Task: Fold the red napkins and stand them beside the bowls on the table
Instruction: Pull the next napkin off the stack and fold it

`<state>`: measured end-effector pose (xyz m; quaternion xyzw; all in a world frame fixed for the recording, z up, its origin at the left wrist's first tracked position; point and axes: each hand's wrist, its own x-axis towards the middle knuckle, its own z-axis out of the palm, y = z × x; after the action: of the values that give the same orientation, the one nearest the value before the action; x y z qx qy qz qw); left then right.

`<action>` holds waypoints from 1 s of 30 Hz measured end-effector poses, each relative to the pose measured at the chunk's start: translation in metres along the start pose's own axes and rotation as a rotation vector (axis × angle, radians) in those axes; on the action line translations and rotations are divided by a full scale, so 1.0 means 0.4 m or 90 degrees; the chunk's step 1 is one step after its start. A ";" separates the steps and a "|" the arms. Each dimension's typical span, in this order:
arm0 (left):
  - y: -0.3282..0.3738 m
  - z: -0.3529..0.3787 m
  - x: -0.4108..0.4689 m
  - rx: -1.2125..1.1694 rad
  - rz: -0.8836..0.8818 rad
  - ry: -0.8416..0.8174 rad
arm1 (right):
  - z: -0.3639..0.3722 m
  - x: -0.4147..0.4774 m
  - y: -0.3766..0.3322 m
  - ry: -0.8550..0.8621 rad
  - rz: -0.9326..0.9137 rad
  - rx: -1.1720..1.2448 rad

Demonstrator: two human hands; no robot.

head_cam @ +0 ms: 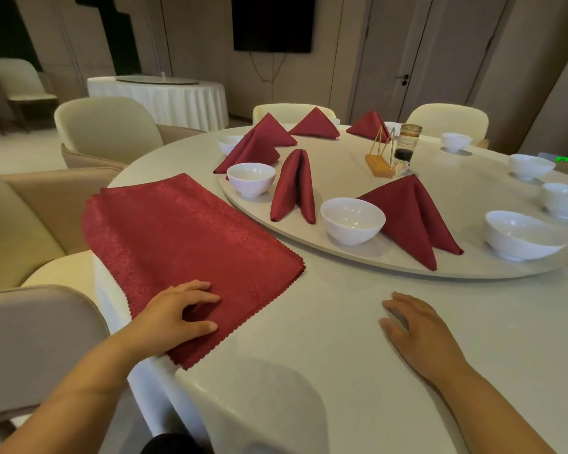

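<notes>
Head view: left hand (174, 311) resting on the near corner of a flat stack of red napkins (184, 244), fingers (204, 301) and thumb pinching up a small ridge of cloth. Right hand (413, 326) flat on the bare surface (325, 339), fingers apart, empty. Beyond the fingertips, folded napkins (294, 188) standing beside white bowls (351, 219).

No legible text anywhere; green lit sign (564, 158) at right too blurred.
</notes>
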<state>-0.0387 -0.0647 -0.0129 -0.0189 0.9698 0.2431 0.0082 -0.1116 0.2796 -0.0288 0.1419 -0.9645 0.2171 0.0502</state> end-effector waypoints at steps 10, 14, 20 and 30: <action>-0.012 0.026 -0.021 -0.113 0.055 0.186 | 0.008 0.000 0.003 0.004 -0.001 -0.016; -0.015 0.026 -0.019 -0.090 0.043 0.187 | 0.008 0.001 0.003 0.005 -0.005 -0.017; 0.014 0.012 -0.027 -0.140 0.022 0.218 | 0.006 -0.001 0.001 0.003 -0.008 -0.013; 0.075 0.004 -0.016 -0.313 -0.005 0.252 | 0.006 -0.001 -0.002 0.009 -0.004 -0.005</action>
<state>-0.0334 -0.0374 -0.0002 -0.0714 0.8646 0.4617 -0.1849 -0.1109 0.2780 -0.0306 0.1434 -0.9644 0.2144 0.0583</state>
